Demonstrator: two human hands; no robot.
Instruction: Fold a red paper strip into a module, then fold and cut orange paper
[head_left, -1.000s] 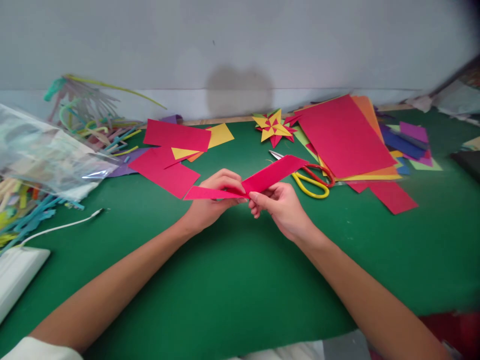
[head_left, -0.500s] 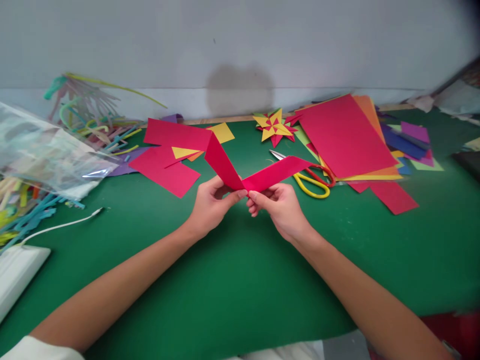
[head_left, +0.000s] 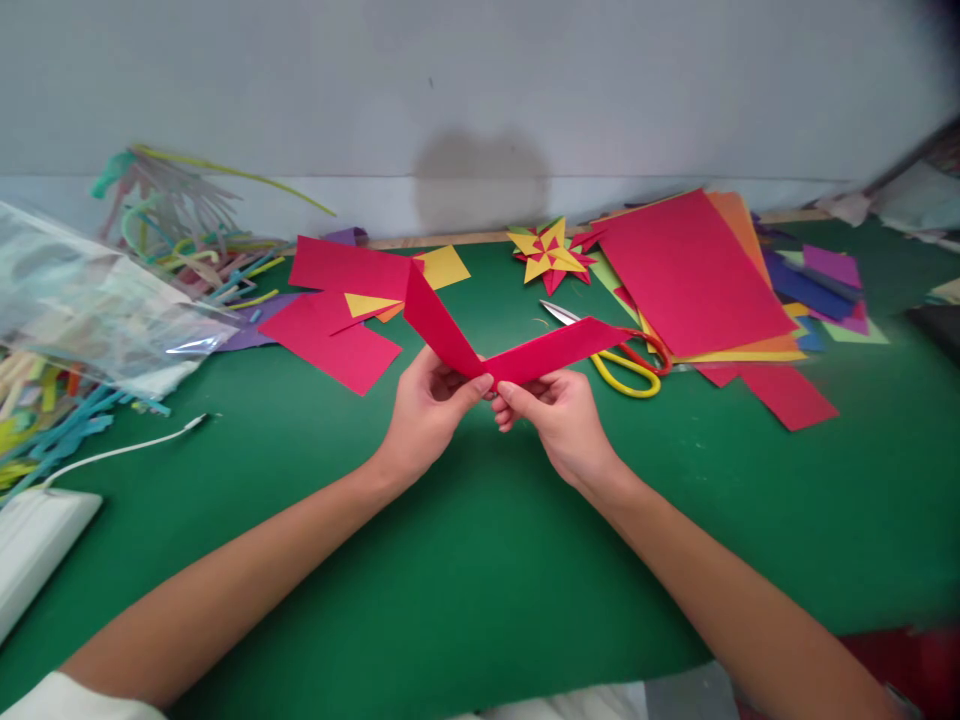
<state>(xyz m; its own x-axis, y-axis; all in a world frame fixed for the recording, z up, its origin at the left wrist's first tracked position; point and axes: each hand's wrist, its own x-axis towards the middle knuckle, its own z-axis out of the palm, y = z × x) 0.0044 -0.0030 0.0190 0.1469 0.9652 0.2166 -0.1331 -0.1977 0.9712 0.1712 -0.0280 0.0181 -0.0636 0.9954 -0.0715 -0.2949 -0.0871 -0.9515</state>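
Observation:
A folded red paper strip (head_left: 551,349) is pinched between both hands above the table, bent into a V with one arm rising left and the other right. My left hand (head_left: 433,403) is closed, thumb and fingers on the strip near its bend. Close beside it, my right hand (head_left: 556,413) is closed on the same strip, thumb on top. Past the right hand lie scissors (head_left: 626,377) with red and yellow handles, partly behind the strip's right end. Behind the left hand rest red paper pieces (head_left: 349,345) and yellow scraps (head_left: 446,267).
A folded yellow and red paper star (head_left: 550,252) sits by the wall. Right of it is a stack of coloured paper (head_left: 697,280). On the left are pipe cleaners (head_left: 202,262), a clear plastic bag (head_left: 105,300) and a white device (head_left: 49,550) with a cable, on the green table (head_left: 480,570).
The strip's left arm has tilted slightly left and its right arm has dipped a little. Both hands keep their pinch in nearly the same place.

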